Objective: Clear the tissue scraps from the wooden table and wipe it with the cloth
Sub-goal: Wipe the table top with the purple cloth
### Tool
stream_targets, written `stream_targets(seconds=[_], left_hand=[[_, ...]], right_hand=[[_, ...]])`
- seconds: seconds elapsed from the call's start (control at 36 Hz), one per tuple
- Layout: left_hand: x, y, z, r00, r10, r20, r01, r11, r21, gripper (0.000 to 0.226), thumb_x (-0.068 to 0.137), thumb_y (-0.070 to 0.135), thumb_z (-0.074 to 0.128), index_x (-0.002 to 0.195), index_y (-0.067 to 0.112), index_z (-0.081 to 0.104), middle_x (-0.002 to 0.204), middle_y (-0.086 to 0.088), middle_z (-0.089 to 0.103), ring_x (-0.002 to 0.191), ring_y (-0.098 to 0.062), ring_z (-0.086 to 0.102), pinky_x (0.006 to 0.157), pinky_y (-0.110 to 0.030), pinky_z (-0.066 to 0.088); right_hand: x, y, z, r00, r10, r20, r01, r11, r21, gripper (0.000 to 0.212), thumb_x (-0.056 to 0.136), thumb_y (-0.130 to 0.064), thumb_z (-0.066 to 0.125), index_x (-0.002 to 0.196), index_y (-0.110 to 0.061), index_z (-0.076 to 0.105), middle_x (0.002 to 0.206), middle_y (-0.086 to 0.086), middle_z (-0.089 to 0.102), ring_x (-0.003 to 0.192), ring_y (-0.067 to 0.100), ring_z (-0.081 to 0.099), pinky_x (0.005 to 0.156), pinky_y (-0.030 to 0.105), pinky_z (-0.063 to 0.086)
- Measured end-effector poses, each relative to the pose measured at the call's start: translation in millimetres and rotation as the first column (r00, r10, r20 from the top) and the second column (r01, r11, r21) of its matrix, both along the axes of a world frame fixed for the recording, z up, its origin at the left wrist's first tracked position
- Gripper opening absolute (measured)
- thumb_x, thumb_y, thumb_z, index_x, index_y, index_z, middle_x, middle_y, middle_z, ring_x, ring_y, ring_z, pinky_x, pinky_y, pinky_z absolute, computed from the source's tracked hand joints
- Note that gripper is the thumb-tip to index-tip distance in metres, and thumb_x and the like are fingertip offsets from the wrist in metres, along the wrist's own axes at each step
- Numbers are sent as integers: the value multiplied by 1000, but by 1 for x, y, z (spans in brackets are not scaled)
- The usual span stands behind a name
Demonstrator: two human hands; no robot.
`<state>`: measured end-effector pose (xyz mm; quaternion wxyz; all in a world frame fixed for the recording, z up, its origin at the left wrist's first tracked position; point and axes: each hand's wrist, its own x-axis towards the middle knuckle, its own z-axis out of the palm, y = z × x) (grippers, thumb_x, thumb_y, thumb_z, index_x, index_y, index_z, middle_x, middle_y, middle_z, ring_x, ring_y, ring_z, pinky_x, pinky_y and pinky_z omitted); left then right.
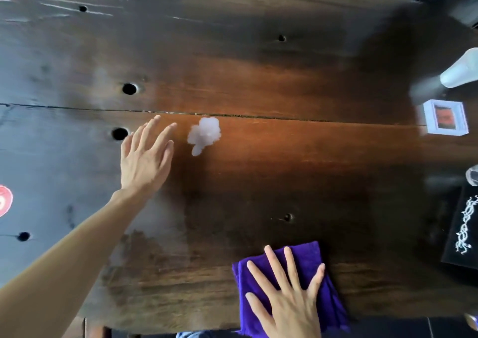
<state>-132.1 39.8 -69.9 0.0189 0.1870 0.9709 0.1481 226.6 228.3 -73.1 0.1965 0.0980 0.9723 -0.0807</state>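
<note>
A crumpled white tissue scrap (204, 133) lies on the dark wooden table (258, 79), just below the seam between two planks. My left hand (146, 156) hovers open a short way left of the scrap, fingers stretched toward it and apart from it. A folded purple cloth (320, 288) rests at the table's near edge. My right hand (287, 296) lies flat on the cloth with its fingers spread, pressing it to the wood.
At the right edge stand a small white box with a red picture (445, 117), a white cup lying tilted (460, 71), a clear glass (472, 174) and a black patterned item (465, 229). A red and white object (4, 200) sits at the left edge. Several round holes dot the planks.
</note>
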Motion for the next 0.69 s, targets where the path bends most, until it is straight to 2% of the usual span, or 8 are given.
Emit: stream_targets(seconds=[0.17, 0.33, 0.47, 0.58, 0.69], left_hand=[[-48, -18, -9, 1000, -20, 7, 20, 1000, -5, 48, 105, 40, 31, 151, 40, 43, 167, -1, 31, 152, -28, 29, 122, -47, 18], [-102, -16, -22, 996, -79, 42, 82, 993, -80, 52, 105, 49, 21, 156, 45, 31, 171, 5, 16, 157, -22, 15, 126, -49, 7], [-146, 3, -27, 994, -99, 42, 103, 990, -96, 54, 105, 50, 17, 156, 42, 32, 171, 4, 18, 156, -24, 15, 125, -54, 7], [-162, 9, -38, 992, -100, 72, 109, 984, -141, 59, 104, 52, 10, 160, 41, 22, 172, 8, 13, 158, -21, 8, 126, -53, 3], [-160, 8, -42, 996, -85, 23, 87, 987, -139, 54, 106, 48, 20, 159, 40, 28, 171, 6, 20, 157, -22, 14, 126, -53, 8]], right_hand=[[-85, 6, -8, 996, -84, -29, 84, 996, 23, 62, 96, -72, 27, 154, -55, 14, 169, -9, 15, 156, 28, 13, 104, 86, 7], [-178, 43, -20, 997, -40, -69, 45, 997, 70, 60, 99, -71, 18, 155, -53, 8, 170, -11, 6, 157, 27, 3, 105, 85, 6], [-252, 77, -25, 993, -47, -111, 59, 993, 106, 59, 100, -69, 14, 156, -53, 2, 169, -10, 6, 157, 27, 3, 107, 84, 7], [-305, 105, -25, 987, -67, -145, 82, 992, 98, 57, 101, -68, 13, 155, -55, 1, 169, -12, 5, 156, 24, 1, 109, 82, 5], [-357, 132, -25, 983, -84, -160, 98, 992, 79, 58, 99, -70, 9, 154, -56, -2, 168, -13, 1, 156, 23, -3, 109, 80, -2]])
